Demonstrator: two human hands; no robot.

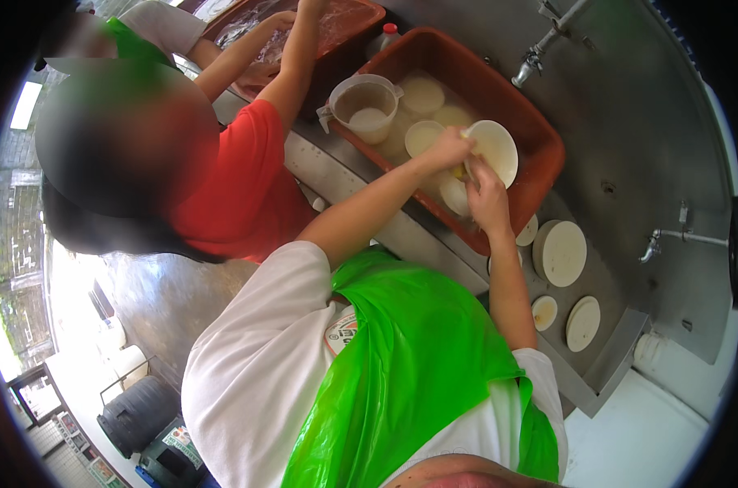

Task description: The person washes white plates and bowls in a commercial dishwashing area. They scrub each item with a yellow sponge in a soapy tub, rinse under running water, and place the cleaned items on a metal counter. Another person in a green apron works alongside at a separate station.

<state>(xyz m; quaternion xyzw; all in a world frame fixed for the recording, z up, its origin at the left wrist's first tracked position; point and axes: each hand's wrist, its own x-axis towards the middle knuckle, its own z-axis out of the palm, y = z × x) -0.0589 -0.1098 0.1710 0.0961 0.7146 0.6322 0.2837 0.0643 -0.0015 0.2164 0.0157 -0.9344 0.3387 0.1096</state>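
Both hands are at the near rim of a white bowl [498, 152], tilted above a reddish-brown plastic tub [537, 137]. My left hand [451, 149] grips its left edge; my right hand [490, 198] holds the lower left edge. Something yellow, perhaps a sponge [459, 170], shows between the hands, partly hidden. Cloudy water in the tub covers or surrounds several pale round dishes, among them a bowl [423, 137] beside my left hand and another dish [455, 196] under my hands. A clear plastic measuring jug [366, 110] stands at the tub's left side, with whitish content.
Stacked white plates [560, 253] and small dishes [545, 313] lie on the metal sink surface at right. Metal taps [531, 64] project from the back wall. At left, a co-worker in a red shirt [247, 183] reaches towards a second tub [350, 24]. A red-capped bottle [389, 35] stands between the tubs.
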